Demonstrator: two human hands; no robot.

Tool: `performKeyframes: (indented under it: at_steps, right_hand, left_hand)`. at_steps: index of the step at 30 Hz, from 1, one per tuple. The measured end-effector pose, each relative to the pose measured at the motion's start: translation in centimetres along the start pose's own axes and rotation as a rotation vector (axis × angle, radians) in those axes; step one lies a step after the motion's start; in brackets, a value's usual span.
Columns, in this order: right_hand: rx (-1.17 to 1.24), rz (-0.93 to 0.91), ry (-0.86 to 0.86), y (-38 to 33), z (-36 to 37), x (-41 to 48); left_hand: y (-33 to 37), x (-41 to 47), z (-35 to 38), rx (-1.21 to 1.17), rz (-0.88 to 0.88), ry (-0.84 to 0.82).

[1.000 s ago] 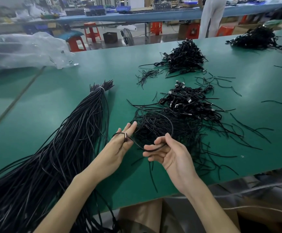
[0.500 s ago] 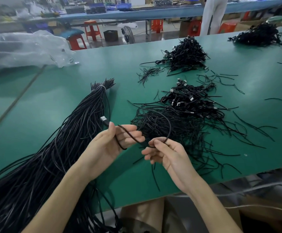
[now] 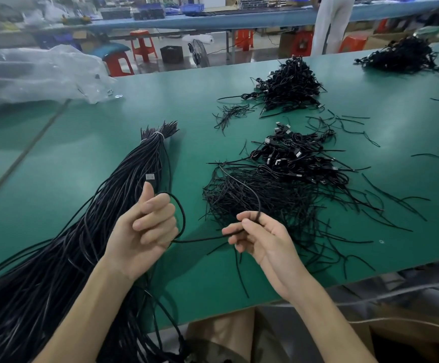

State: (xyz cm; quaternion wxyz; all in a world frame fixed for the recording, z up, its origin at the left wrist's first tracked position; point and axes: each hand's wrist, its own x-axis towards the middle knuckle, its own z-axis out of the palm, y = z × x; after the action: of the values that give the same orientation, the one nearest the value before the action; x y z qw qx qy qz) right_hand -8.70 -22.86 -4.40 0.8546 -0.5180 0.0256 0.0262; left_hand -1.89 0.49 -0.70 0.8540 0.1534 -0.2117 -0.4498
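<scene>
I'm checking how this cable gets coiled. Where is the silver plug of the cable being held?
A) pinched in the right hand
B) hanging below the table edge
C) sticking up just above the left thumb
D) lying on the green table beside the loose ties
C: the silver plug juts up above the thumb of the left hand, while the right hand pinches only bare black cable.

No legible text, label, brand, number or sign anywhere.
Blue crates (image 3: 192, 7) on bench beyond far edge of green table (image 3: 82, 158): too blurred to read any marking.
Black box (image 3: 170, 54) on floor behind table's far edge: faint mark on front, unreadable.
Metal plug (image 3: 149, 176) of cable (image 3: 183, 218) above table's near-left part: no print discernible.
</scene>
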Motion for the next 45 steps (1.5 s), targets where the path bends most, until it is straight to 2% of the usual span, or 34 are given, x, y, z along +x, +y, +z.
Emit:
performKeyframes:
  at_steps: [2,4,7,9,14,20,27,31,33,40,45]
  right_hand:
    - [0.048,0.001,0.013,0.0,-0.1,0.0]
    - [0.103,-0.004,0.022,-0.1,-0.2,0.0]
    - [0.136,-0.027,0.017,-0.2,-0.1,0.0]
    - [0.163,-0.044,0.024,-0.3,0.0,0.0]
    - [0.226,-0.062,0.022,-0.7,-0.1,0.2]
    - [0.283,-0.026,-0.074,-0.9,0.0,0.1]
    - [0.132,0.034,-0.174,-0.7,0.3,0.0]
    - [0.056,0.046,-0.216,-0.4,0.3,0.0]
    - [0.036,0.048,-0.225,-0.2,0.3,0.1]
    - [-0.047,0.035,-0.254,0.1,0.4,0.1]
    - [-0.098,0.028,-0.255,-0.1,0.7,-0.1]
  left_hand:
    - [-0.1,-0.2,-0.1,0.158,-0.062,-0.027]
    - [-0.5,-0.4,-0.3,0.488,-0.154,-0.008]
    - [-1.6,-0.1,-0.5,0.978,-0.369,0.115]
    - [-2.2,0.4,-0.5,1.168,-0.394,0.172]
    - [-3.0,1.6,-0.8,1.397,-0.212,0.304]
    - [-3.3,1.3,-1.9,1.829,0.029,0.504]
    - [-3.5,1.6,-2.0,1.806,0.143,0.598]
    - [-3.5,1.8,-2.1,1.630,0.240,0.613]
    - [-3.2,1.8,-2.3,1.489,0.233,0.587]
    - [-0.8,1.6,-2.9,0.681,0.315,0.514]
    - [-0.1,1.4,-2.0,0.383,0.338,0.517]
